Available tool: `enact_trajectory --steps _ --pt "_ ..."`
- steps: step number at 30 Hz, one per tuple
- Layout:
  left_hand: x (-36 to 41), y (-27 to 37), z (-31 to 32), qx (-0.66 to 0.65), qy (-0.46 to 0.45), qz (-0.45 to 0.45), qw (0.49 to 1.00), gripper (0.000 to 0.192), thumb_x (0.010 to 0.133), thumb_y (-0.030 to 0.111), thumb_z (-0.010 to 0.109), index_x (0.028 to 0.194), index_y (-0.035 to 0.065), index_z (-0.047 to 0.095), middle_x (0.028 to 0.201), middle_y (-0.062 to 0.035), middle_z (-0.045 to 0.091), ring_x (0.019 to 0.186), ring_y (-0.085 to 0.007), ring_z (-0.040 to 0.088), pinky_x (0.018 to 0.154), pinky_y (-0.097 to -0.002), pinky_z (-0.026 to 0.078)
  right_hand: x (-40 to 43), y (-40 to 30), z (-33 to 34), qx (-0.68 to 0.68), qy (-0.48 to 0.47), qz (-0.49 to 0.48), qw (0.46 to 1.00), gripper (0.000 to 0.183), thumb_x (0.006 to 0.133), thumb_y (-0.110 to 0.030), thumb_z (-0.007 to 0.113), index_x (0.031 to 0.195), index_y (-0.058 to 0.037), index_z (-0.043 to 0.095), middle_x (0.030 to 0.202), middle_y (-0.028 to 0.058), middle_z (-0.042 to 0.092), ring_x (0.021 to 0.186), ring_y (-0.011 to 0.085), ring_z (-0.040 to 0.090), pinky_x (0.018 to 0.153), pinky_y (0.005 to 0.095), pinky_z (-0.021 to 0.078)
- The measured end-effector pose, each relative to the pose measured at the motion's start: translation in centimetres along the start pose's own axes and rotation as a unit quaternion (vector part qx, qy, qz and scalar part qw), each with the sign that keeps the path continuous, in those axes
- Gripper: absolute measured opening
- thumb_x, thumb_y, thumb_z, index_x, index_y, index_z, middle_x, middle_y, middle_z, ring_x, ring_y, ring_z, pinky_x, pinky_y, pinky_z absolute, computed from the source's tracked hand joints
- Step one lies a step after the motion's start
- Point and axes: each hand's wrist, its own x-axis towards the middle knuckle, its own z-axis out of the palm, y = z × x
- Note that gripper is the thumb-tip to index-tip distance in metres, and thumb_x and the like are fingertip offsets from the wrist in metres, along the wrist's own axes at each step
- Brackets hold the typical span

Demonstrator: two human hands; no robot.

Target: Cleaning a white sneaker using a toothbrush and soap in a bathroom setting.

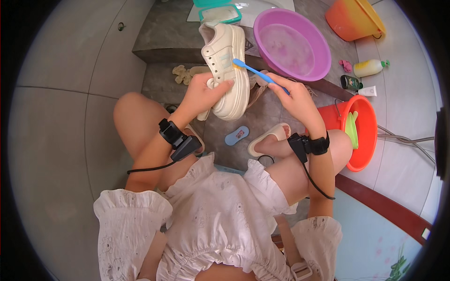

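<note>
A white lace-less sneaker is held up in front of me, its toe pointing towards me. My left hand grips it near the toe and tongue, thumb on the upper. Between the fingers and thumb of my right hand is a blue toothbrush. Its yellowish bristles touch the sneaker's side, where the upper meets the thick sole. Beyond the shoe stands a teal-rimmed plastic box with whitish contents. A purple basin with cloudy, sudsy water is to its right.
An orange bucket stands at the back right. Near the wall lie a pump bottle, a dark bottle and a white tube. A red bucket holding a green scoop is by my right knee. A blue brush lies on the floor.
</note>
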Motion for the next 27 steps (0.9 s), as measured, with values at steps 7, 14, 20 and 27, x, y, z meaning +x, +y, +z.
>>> enact_trajectory --steps 7,14,20,27 --pt "0.1 -0.2 0.2 -0.05 0.043 -0.017 0.998 0.026 0.089 0.014 0.061 0.109 -0.0033 0.064 0.097 -0.005 0.067 0.084 -0.0091 0.061 0.075 -0.0253 0.049 -2.8 -1.3 -1.7 0.06 -0.125 0.11 0.984 0.03 0.091 -0.02 0.058 0.118 -0.0075 0.061 0.064 0.0118 0.055 0.057 0.0179 0.052 0.058 0.0316 0.0442" --pt "0.3 -0.9 -0.4 -0.093 0.101 -0.008 0.99 0.025 0.086 0.018 0.065 0.099 -0.0028 0.067 0.088 -0.0043 0.069 0.077 -0.0083 0.062 0.069 -0.025 0.049 -1.8 -1.0 -1.3 0.088 -0.152 0.087 0.981 0.03 0.091 -0.019 0.059 0.117 -0.0068 0.062 0.07 0.0108 0.059 0.06 0.0152 0.05 0.06 0.0305 0.0449" --pt "0.6 -0.7 -0.5 -0.09 0.069 -0.009 0.994 0.027 0.089 0.015 0.061 0.109 -0.0039 0.063 0.098 -0.0062 0.067 0.083 -0.0106 0.063 0.074 -0.026 0.05 -0.8 -0.8 -0.9 0.101 -0.095 0.008 0.99 0.03 0.09 -0.017 0.059 0.117 -0.0046 0.061 0.077 0.0101 0.062 0.067 0.0132 0.05 0.065 0.0279 0.0442" --pt "0.8 -0.7 -0.5 -0.096 0.063 -0.024 0.993 0.027 0.089 0.014 0.061 0.109 -0.005 0.062 0.099 -0.0073 0.067 0.085 -0.0111 0.063 0.075 -0.026 0.05 0.1 -0.1 -0.5 0.101 -0.076 0.039 0.991 0.031 0.091 -0.017 0.058 0.119 -0.0022 0.06 0.075 0.0047 0.058 0.068 0.0106 0.047 0.063 0.0268 0.0424"
